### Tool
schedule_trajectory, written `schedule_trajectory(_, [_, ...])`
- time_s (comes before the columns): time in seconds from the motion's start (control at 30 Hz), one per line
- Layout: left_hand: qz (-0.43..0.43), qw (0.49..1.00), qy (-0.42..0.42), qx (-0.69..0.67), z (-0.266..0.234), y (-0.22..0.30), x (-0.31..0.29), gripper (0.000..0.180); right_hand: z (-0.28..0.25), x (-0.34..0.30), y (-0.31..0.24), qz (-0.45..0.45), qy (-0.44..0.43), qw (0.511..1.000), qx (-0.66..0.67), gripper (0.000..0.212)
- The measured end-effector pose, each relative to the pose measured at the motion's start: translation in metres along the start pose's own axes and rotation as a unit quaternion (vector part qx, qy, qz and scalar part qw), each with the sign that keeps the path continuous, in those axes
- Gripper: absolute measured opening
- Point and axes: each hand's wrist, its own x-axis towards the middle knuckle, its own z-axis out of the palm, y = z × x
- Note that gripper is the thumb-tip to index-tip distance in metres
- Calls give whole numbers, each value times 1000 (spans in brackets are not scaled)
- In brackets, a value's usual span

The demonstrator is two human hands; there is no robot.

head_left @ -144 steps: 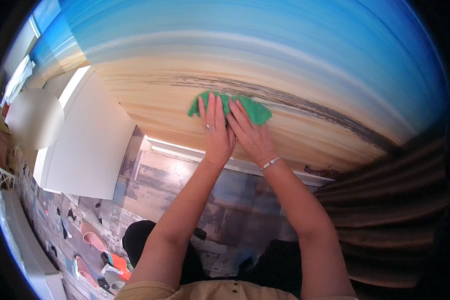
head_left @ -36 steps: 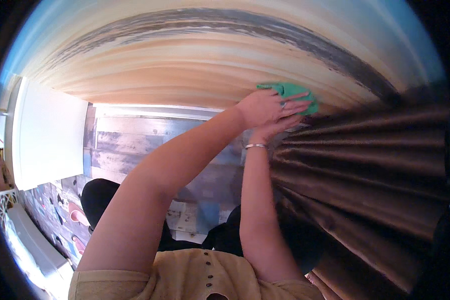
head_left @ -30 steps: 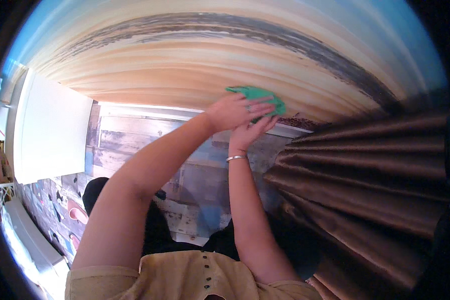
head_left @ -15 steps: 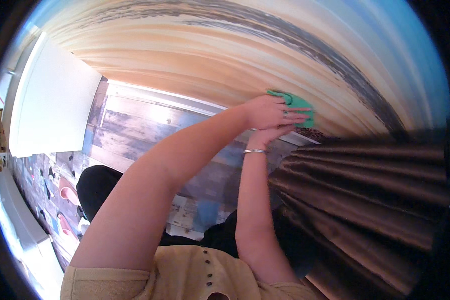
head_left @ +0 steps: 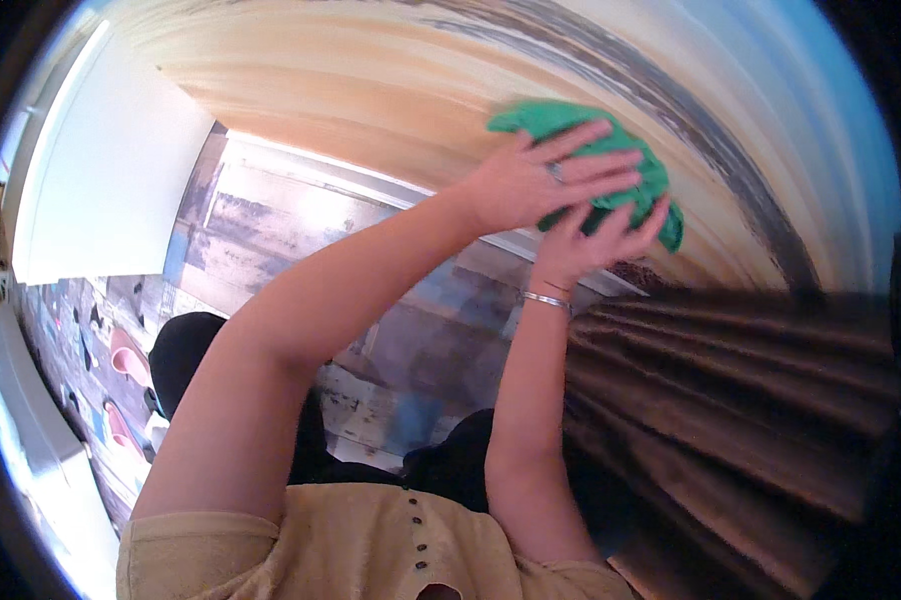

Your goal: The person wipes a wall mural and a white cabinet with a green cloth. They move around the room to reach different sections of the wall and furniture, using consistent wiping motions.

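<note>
A crumpled green cloth [head_left: 561, 117] lies against the wall with the beach-like mural. My left hand [head_left: 531, 185] rests flat on top of it, fingers stretched apart, a ring on one of them. Just below, my right hand [head_left: 583, 250] touches the cloth's lower part with its fingers spread. A silver bracelet [head_left: 548, 300] circles my right wrist. Both hands cover part of the cloth, and the fingertips are a little blurred.
A dark brown curtain [head_left: 731, 380] hangs in folds at the right. White skirting [head_left: 321, 168] runs along the wall's foot above a wood-patterned floor [head_left: 411, 340]. At the left stands a white cabinet [head_left: 111, 170], with pink slippers [head_left: 126, 357] on the floor near it.
Both hands and the green cloth have moved up the wall and slightly right. More of the cloth shows, and the right hand's fingers have spread over it.
</note>
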Motion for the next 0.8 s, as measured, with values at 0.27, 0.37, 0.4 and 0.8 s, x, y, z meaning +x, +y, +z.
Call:
schedule_trajectory(0.27, [115,963,-205,-132,43,3,-52,54,49,-98,-14,498,102,739,442,55])
schedule_trajectory(0.37, [147,954,-244,-95,28,-35,-78,57,62,-109,-34,531,39,669,519,54])
schedule_trajectory(0.4, [140,961,-230,-68,10,-53,-80,58,62,-103,-46,466,-12,782,415,54])
schedule_trajectory(0.8, [101,979,-93,-151,44,19,-8,58,26,-56,-4,457,149,666,571,36])
